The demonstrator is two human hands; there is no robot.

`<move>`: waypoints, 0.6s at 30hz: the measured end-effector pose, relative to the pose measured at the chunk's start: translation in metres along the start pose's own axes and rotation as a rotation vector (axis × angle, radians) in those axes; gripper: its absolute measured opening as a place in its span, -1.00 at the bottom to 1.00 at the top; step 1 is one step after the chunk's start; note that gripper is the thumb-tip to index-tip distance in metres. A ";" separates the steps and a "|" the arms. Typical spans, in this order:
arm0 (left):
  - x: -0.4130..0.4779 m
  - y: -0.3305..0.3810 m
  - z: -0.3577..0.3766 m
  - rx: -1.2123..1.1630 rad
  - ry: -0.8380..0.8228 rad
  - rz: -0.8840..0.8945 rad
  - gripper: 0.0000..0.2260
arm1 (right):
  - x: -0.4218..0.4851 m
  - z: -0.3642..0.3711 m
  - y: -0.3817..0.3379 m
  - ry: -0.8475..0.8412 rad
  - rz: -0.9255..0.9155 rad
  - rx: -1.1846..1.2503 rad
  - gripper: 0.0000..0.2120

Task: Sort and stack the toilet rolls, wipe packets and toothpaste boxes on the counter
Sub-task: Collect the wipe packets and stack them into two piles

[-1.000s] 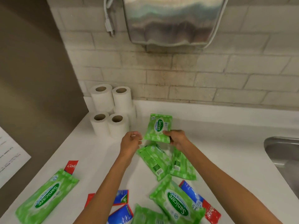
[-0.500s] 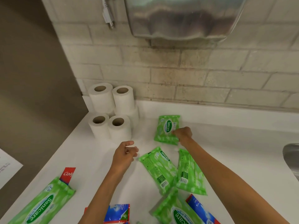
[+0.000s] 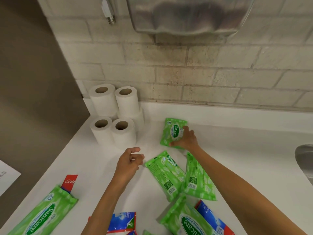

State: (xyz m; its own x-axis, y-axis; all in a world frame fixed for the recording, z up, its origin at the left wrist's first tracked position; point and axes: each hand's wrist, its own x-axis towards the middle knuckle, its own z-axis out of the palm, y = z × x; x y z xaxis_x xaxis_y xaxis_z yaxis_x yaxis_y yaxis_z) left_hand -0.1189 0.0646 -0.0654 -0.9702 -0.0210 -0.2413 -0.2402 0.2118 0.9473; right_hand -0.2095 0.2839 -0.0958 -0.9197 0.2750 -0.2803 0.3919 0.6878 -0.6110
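A green wipe packet (image 3: 171, 132) lies flat at the back of the white counter (image 3: 245, 155). My right hand (image 3: 186, 139) holds its near right corner, fingers on top and thumb at the near edge. My left hand (image 3: 129, 162) hovers loosely curled and empty beside another wipe packet (image 3: 165, 173). More packets lie at centre (image 3: 198, 179), front (image 3: 186, 219) and front left (image 3: 42, 216). Toilet rolls (image 3: 112, 116) stand stacked in the back left corner. A red toothpaste box (image 3: 70, 183) pokes out under the left packet. Blue toothpaste boxes lie at the front (image 3: 122, 221) and front right (image 3: 211, 217).
A steel sink (image 3: 304, 160) sits at the right edge. A metal hand dryer (image 3: 189, 14) hangs on the brick wall above the counter, with a plug (image 3: 108, 13) dangling to its left. The counter ends at a brown wall on the left.
My right hand carried the wipe packet away from me and set it down flat near the back wall. My left hand let go of it and dropped back toward the counter.
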 end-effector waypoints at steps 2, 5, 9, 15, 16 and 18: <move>0.000 -0.001 -0.001 0.005 -0.003 -0.001 -0.81 | 0.000 0.002 0.000 -0.009 -0.020 -0.050 -0.05; 0.000 -0.003 -0.003 0.020 -0.002 -0.001 -0.82 | -0.001 0.003 -0.001 0.022 -0.044 -0.077 -0.12; 0.000 -0.006 -0.004 0.036 -0.004 -0.002 -0.83 | 0.000 0.003 -0.004 0.047 -0.062 -0.079 -0.19; 0.000 -0.008 -0.005 0.046 -0.009 -0.005 -0.84 | 0.002 0.002 -0.005 0.044 -0.059 -0.097 -0.24; 0.000 -0.007 -0.006 0.046 -0.008 -0.005 -0.84 | 0.002 0.002 -0.005 0.040 -0.059 -0.102 -0.25; 0.000 -0.008 -0.008 0.046 -0.006 -0.007 -0.84 | 0.002 0.001 -0.004 0.035 -0.060 -0.115 -0.26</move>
State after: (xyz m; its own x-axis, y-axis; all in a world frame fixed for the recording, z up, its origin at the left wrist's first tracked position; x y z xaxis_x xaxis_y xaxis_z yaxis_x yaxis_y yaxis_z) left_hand -0.1177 0.0554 -0.0711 -0.9684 -0.0168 -0.2488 -0.2448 0.2560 0.9352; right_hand -0.2131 0.2805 -0.0945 -0.9424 0.2534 -0.2185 0.3329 0.7753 -0.5367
